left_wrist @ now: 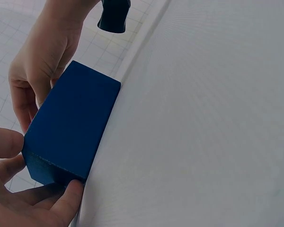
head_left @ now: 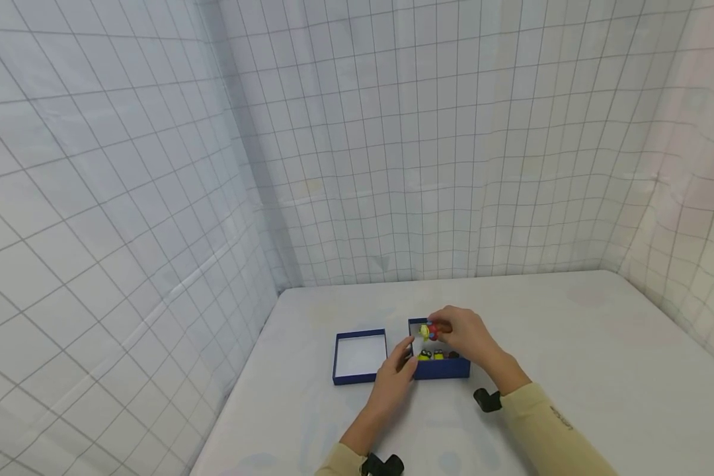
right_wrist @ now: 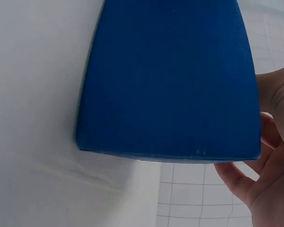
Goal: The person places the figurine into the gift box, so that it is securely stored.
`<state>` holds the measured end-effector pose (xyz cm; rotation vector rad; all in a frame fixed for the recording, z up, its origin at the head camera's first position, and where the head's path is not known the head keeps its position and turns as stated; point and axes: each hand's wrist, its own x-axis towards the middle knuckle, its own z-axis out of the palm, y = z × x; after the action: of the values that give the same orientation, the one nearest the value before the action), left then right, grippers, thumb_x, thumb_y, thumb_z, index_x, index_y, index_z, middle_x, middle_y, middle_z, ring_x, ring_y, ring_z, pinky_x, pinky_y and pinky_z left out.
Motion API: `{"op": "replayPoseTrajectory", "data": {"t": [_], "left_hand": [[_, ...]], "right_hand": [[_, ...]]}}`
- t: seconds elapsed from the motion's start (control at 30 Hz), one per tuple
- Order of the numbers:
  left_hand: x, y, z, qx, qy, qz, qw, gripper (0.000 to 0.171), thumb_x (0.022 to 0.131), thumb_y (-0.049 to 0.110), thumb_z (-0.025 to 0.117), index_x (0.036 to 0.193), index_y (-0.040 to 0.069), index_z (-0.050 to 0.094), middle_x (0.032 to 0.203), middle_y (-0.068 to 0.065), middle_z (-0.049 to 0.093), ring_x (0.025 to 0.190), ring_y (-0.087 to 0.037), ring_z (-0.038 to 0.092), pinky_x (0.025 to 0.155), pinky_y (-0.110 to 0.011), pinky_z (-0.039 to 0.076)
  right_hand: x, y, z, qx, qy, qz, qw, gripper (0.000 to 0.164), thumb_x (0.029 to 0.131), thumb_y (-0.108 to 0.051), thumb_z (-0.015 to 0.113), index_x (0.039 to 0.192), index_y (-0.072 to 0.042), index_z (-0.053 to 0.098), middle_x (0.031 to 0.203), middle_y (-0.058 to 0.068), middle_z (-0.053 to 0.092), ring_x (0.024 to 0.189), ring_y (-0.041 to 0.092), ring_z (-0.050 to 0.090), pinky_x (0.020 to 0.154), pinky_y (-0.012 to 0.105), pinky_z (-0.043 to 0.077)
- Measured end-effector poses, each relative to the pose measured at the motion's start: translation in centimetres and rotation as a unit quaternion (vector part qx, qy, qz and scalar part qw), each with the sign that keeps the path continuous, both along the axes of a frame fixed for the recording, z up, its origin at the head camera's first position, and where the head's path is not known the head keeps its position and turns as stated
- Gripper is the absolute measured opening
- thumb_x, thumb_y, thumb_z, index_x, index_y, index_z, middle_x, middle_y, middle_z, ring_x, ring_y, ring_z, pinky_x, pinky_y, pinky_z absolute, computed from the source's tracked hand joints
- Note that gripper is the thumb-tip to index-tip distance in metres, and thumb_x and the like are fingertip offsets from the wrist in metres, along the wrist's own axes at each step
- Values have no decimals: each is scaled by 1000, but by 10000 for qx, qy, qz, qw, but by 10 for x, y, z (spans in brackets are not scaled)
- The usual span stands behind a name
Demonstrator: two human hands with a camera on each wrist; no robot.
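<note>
My right hand [head_left: 465,334] pinches a small toy figurine [head_left: 432,330], yellow at one end with red and blue parts, over the open blue box [head_left: 442,369]. The figurine lies sideways in the fingers. More yellow figurines [head_left: 438,355] and a dark piece sit along the box's near wall. At the box's left end, my left hand [head_left: 393,380] holds the wall, its thumb by the near left corner. The left wrist view shows its fingertips [left_wrist: 75,187] against the box end. Both wrist views show mainly the box's blue outer side [right_wrist: 170,85], so the figurines are hidden there.
A shallow blue lid [head_left: 354,379] with a white inside lies left of the box, inside facing up. Both stand on a white-covered table [head_left: 547,317]. White grid-patterned curtains [head_left: 393,145] hang behind and at both sides. Black wrist cameras [head_left: 486,400] sit on both wrists.
</note>
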<state>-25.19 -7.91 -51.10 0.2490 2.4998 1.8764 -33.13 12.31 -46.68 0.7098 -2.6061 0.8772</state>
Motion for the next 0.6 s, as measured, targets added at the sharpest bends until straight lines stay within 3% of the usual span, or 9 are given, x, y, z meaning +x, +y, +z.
{"op": "replayPoseTrajectory", "data": {"t": [0.27, 0.6], "left_hand": [[-1, 0, 1, 6, 58, -17, 10000, 47, 107, 34, 51, 153, 30, 44, 152, -11, 47, 136, -33, 48, 100, -44, 51], [1, 0, 2, -10, 47, -7, 10000, 47, 107, 33, 50, 153, 27, 44, 152, -12, 47, 136, -33, 48, 100, -44, 51]], "right_hand": [[0, -4, -1, 132, 76, 85, 9998, 37, 79, -2, 83, 114, -11, 76, 103, -2, 72, 88, 14, 66, 78, 39, 57], [-2, -9, -8, 677, 30, -277, 9973, 36, 80, -10, 85, 114, -16, 76, 102, -4, 72, 90, 17, 67, 79, 42, 56]]}}
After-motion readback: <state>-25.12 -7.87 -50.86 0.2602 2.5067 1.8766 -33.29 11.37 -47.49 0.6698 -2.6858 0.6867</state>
